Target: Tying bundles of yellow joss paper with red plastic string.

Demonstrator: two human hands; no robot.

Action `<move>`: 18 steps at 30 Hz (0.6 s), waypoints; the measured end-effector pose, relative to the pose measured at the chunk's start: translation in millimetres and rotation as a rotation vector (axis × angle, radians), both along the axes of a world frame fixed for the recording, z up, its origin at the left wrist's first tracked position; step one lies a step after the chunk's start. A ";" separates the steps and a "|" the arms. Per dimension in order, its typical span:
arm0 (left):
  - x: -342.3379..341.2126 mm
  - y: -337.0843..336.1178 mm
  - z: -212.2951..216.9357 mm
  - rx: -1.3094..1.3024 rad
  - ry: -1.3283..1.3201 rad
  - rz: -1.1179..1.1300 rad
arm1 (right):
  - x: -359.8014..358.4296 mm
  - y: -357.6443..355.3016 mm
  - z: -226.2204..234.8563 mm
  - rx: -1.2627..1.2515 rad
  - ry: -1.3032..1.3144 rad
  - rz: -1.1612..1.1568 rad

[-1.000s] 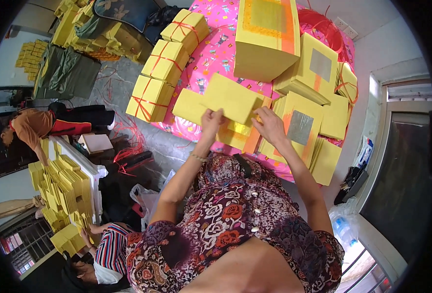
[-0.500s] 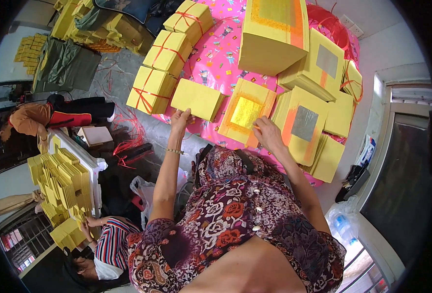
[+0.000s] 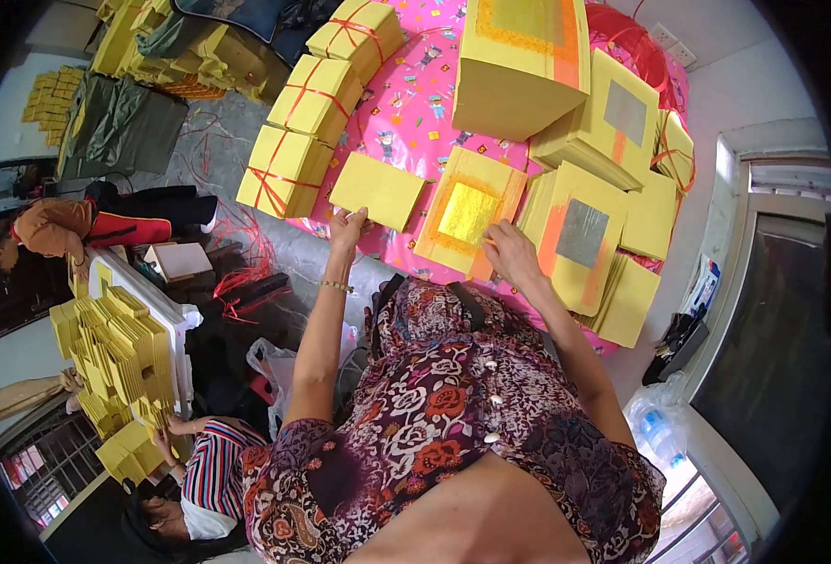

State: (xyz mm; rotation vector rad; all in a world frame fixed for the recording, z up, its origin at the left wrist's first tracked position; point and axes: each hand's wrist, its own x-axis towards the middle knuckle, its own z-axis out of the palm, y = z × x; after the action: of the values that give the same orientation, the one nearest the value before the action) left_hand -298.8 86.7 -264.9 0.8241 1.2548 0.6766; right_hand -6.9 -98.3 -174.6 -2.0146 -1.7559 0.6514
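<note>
On the pink table cover, a small stack of plain yellow paper (image 3: 380, 191) lies near the front edge. My left hand (image 3: 348, 230) is closed at its near edge, thumb on top of the upper sheet and the other fingers mostly hidden underneath. To the right is a stack of yellow paper with a gold foil patch and an orange border (image 3: 467, 209). My right hand (image 3: 511, 252) pinches at the near right edge of its top sheet, with the fingertips beside the foil; how much they grip is hard to see.
Bundles tied with red string (image 3: 286, 171) line the table's left side. A tall yellow paper stack (image 3: 519, 89) and silver-patched stacks (image 3: 580, 240) stand behind and right. At left, two people work by a white table (image 3: 173, 329) with folded yellow paper. Red string (image 3: 246, 277) litters the floor.
The plain yellow top sheet under my left hand has shifted slightly right, so less of the stack's side shows. My right hand stays at the foil-patched paper. The whole view has shifted slightly.
</note>
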 end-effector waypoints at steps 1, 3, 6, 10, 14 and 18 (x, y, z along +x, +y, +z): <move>0.7 -0.3 -1.5 0.016 0.022 0.006 | -0.2 -0.1 -0.1 0.000 0.000 0.000; 2.8 -0.7 -4.2 0.033 0.054 0.017 | -0.3 -0.8 -0.8 0.014 0.002 0.009; 9.6 -1.7 -9.6 0.072 0.141 0.058 | -0.2 -2.0 -2.6 0.009 -0.014 0.015; 7.3 1.5 -29.1 0.271 0.506 0.085 | -0.5 -1.2 -1.8 0.002 -0.002 0.029; 2.9 -1.0 -41.2 0.304 0.527 0.115 | -1.4 -1.1 0.1 0.001 -0.013 0.036; 4.6 -8.7 -29.8 0.486 0.588 0.149 | -4.1 -2.7 -0.3 -0.028 -0.056 0.068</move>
State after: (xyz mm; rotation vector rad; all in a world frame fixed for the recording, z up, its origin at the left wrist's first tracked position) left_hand -294.2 78.0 -294.6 1.4089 1.7202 0.9170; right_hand -10.9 -101.0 -174.9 -2.0179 -1.8640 0.6502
